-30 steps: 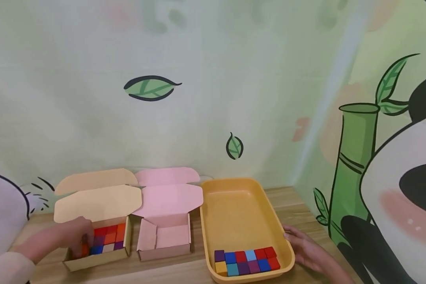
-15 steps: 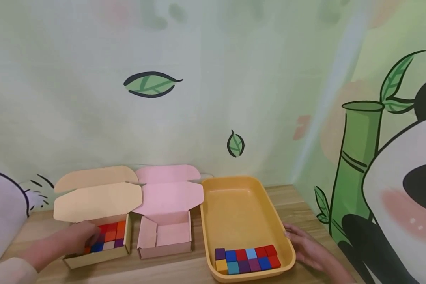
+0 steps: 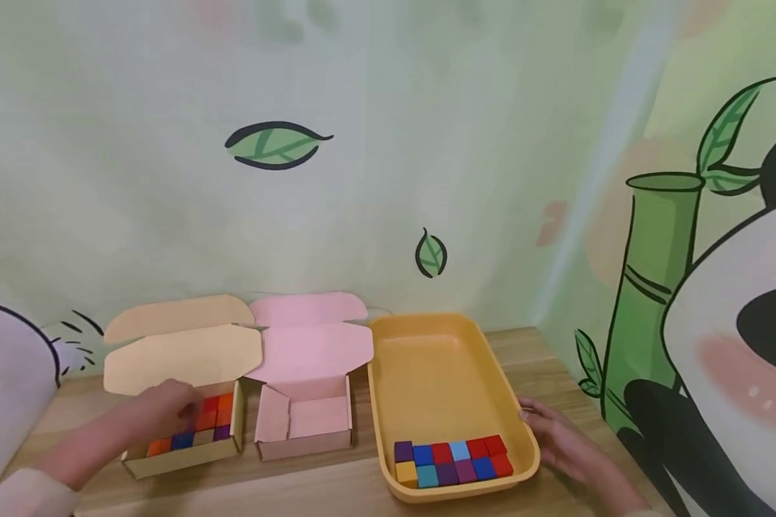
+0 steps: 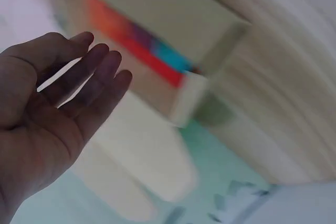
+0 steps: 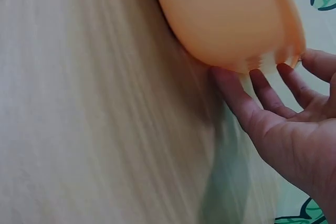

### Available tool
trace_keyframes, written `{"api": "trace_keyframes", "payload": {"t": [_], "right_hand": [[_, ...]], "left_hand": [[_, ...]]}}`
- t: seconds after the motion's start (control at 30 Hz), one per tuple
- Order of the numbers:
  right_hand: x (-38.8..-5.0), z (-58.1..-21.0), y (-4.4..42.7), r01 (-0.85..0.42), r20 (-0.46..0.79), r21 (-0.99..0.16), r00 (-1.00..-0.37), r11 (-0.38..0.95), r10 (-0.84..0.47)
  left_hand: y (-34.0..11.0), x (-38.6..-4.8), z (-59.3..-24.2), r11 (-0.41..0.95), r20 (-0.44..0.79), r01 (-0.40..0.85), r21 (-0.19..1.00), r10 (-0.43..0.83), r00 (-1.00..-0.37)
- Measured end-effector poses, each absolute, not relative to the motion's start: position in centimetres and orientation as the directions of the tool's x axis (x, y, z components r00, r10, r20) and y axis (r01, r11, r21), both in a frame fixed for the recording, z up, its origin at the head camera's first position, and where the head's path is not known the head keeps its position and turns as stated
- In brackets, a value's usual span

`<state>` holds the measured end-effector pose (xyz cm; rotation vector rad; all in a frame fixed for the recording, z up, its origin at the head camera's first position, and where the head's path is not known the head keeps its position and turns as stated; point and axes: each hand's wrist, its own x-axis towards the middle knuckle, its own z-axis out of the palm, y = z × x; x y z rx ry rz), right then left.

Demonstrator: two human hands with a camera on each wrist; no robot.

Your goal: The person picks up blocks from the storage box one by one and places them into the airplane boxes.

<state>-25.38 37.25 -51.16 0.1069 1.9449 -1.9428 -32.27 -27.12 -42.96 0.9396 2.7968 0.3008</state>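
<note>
My left hand (image 3: 167,409) is over the left part of a tan cardboard box (image 3: 184,459), covering some of the coloured cubes (image 3: 216,413) inside. In the left wrist view that hand (image 4: 44,135) has loosely bent fingers and nothing in them, apart from the blurred box. Red, orange, blue, purple and light wooden cubes show in the box. At the right, my right hand (image 3: 559,439) touches the outer side of a yellow plastic tray (image 3: 427,380). In the right wrist view its extended fingertips (image 5: 226,74) meet the tray's wall. Two rows of coloured cubes (image 3: 454,461) lie along the tray's near end.
A pink cardboard box (image 3: 305,444) with its lid raised sits between the tan box and the tray; no cubes show in it. The tan box's lid (image 3: 184,359) is folded back too. Behind the wooden table (image 3: 297,488) hangs a printed backdrop (image 3: 336,215).
My left hand has risen from inside the tan box and shifted slightly right and away, uncovering orange cubes at the box's near left. My right hand stays at the tray; the head view has tilted slightly.
</note>
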Motion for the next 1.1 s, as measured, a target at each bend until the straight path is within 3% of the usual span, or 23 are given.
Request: {"api": "trace_keyframes", "payload": {"t": [0.17,0.4,0.6,0.77,0.9,1.1], "right_hand": [[-25.7,-50.3,37.4,0.330,-0.331,-0.943,-0.922,0.038,-0.201],[-25.9,-49.4,37.6,0.346,-0.344,-0.938,-0.912,0.030,-0.224],[-26.1,-49.1,37.7,0.350,-0.348,-0.936,-0.909,0.032,-0.230],[-25.9,-49.3,37.4,0.346,-0.339,-0.938,-0.907,0.019,-0.250],[-25.7,-49.4,37.2,0.349,-0.338,-0.937,-0.902,0.007,-0.268],[-25.5,-49.4,37.3,0.349,-0.335,-0.937,-0.900,0.000,-0.279]], "left_hand": [[-21.0,-31.3,-40.5,0.687,0.015,0.677,0.264,0.699,-0.715],[-9.1,-30.7,-38.0,0.581,0.048,0.771,0.262,0.790,-0.612],[2.4,-31.8,-38.3,0.560,-0.083,0.773,0.298,0.822,-0.564],[10.2,-32.2,-40.3,0.539,-0.202,0.808,0.238,0.841,-0.502],[14.7,-31.9,-42.1,0.570,-0.291,0.804,0.171,0.808,-0.511],[18.1,-31.0,-43.6,0.712,-0.382,0.662,0.232,0.693,-0.612]]}}
